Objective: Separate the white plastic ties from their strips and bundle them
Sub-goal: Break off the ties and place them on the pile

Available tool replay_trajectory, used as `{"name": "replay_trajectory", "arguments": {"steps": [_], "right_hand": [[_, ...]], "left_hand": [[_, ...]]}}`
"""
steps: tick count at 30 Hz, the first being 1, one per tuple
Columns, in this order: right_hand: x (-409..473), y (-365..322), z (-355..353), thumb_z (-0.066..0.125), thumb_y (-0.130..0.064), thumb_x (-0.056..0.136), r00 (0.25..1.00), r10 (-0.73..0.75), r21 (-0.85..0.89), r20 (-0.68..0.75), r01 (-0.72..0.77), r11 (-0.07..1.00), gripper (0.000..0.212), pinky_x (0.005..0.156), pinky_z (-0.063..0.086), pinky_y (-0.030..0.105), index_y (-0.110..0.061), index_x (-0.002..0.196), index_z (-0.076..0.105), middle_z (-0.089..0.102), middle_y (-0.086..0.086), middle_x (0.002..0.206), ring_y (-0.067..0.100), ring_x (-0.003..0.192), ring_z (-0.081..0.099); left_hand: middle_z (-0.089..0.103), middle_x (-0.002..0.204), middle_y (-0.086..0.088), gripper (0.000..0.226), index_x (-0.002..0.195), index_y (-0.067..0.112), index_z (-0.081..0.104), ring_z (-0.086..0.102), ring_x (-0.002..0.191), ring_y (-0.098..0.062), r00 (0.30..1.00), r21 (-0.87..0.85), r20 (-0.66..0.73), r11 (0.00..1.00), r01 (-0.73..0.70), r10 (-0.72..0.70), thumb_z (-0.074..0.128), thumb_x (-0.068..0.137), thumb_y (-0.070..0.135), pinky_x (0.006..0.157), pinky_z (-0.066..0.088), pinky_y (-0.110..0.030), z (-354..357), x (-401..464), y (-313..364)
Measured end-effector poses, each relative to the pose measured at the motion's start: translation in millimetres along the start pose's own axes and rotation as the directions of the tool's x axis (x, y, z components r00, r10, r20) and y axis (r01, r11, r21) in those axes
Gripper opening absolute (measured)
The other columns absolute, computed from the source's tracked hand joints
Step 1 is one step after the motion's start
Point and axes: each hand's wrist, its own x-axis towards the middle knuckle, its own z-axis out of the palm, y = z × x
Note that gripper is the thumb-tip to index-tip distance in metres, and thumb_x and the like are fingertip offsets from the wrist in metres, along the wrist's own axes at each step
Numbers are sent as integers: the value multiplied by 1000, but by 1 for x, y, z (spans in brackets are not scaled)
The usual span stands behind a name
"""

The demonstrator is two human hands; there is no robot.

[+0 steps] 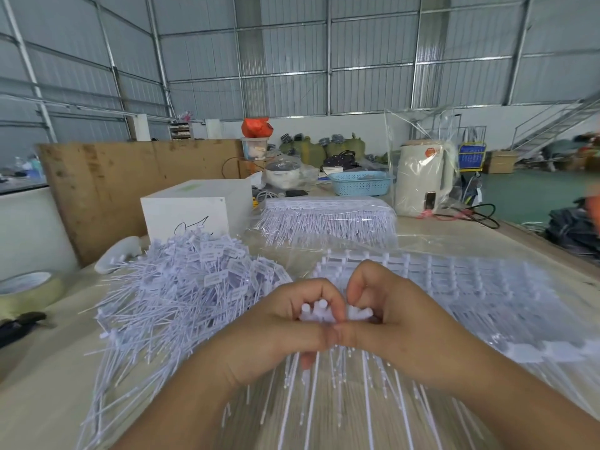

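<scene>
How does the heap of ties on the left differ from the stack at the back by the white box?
The left heap is loose and tangled, its ties pointing every way; the back stack lies in flat, even layers with tails combed toward the camera. The heap sits near the left hand; the stack lies farther back. Both are white plastic.

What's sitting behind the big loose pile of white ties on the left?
A white box with a black scribble stands behind the pile of ties, with a brown board farther back. The pile covers the box's lower edge.

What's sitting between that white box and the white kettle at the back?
In the head view, a stack of unseparated tie strips lies between the white box and kettle.
</scene>
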Motion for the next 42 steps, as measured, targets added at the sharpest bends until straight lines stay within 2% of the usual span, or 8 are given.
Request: {"name": "replay_trajectory", "arguments": {"steps": [5,10,15,24,28,32,38,42], "right_hand": [[-1,-1,-5,75,-46,72,991,10,-10,132,-9,1000,32,60,38,37,-35,88,50,66,17,84,20,61,51],[0,-1,-14,61,-51,87,975,103,-114,199,-81,990,25,60,38,26,-35,68,61,56,-14,58,6,56,49],[1,-4,-8,62,-33,92,997,82,-58,3,-81,995,38,46,25,20,-20,60,47,33,-11,50,5,45,30],[3,-11,-4,56,-41,92,901,-66,-99,-429,26,995,39,43,27,16,-29,57,45,36,-12,44,4,41,32],[0,-8,-12,59,-47,80,975,-38,69,-220,55,996,32,45,27,19,-17,73,54,35,-10,54,5,46,30],[-1,-6,-2,67,-48,85,999,-48,102,3,47,994,17,48,25,24,-38,94,56,39,-8,53,11,49,31],[2,-2,-3,67,-49,75,1000,-14,113,26,11,993,35,70,47,38,-49,107,52,68,1,75,20,67,62],[1,-4,-5,71,-41,77,992,-20,111,124,6,994,32,87,48,53,-36,107,61,71,18,91,39,89,66]], "left_hand": [[53,60,12,15,66,30,61,48,53,-5,998,29,61,999,32,-34,72,67,21,52,41,-18,-2,-2,4],[50,58,14,27,58,28,51,44,53,-4,999,49,-15,998,40,-40,75,66,21,51,36,-18,-6,-3,3],[39,55,10,36,56,27,43,34,49,-9,956,111,-289,994,-7,39,72,68,9,47,27,-22,5,4,-1],[29,50,9,49,50,24,37,28,45,-12,655,-42,-756,997,-61,9,69,76,-3,57,30,-29,6,13,-2],[34,54,8,29,53,22,47,32,43,-9,802,-51,-597,998,-47,8,69,66,9,48,34,-23,-7,7,3],[48,59,8,12,66,26,64,41,47,-6,941,0,-333,998,-63,59,73,59,23,48,36,-21,6,5,3],[64,72,12,28,93,16,72,51,54,2,994,65,-89,996,-61,66,61,72,1,53,42,-14,9,0,9],[62,75,14,44,102,16,70,50,56,0,996,53,83,998,25,-29,52,72,-10,53,42,-16,8,-2,12]]}}
